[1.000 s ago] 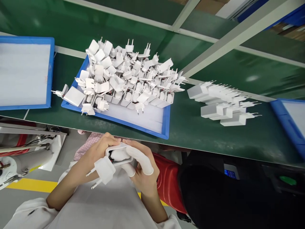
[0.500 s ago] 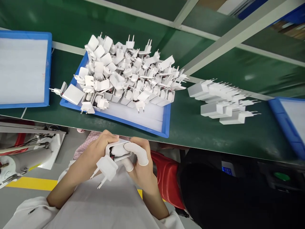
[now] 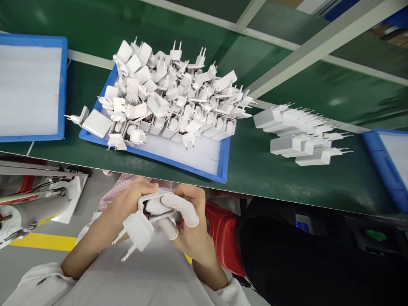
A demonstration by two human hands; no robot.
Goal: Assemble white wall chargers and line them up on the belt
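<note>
The left hand (image 3: 132, 199) has its grip closed round the charger shell (image 3: 151, 199), held just below the table (image 3: 287, 182) edge. The plug cap (image 3: 139, 229) hangs at 7 o'clock from the shell, its 2 pins pointing to 8 o'clock. The right hand (image 3: 191, 231), at 3 o'clock, pinches the shell's open end with sheathed fingers (image 3: 183, 208).

- Green bench (image 3: 274, 178), spanning left to right.
- Far left: blue tray (image 3: 64, 85) with a white liner.
- Middle: second blue tray (image 3: 223, 168), heaped with white plug parts (image 3: 172, 97).
- Just right, directly on the green: row of white chargers (image 3: 302, 136), pins rightward.
- Right edge: third blue tray (image 3: 381, 163), cut off.
</note>
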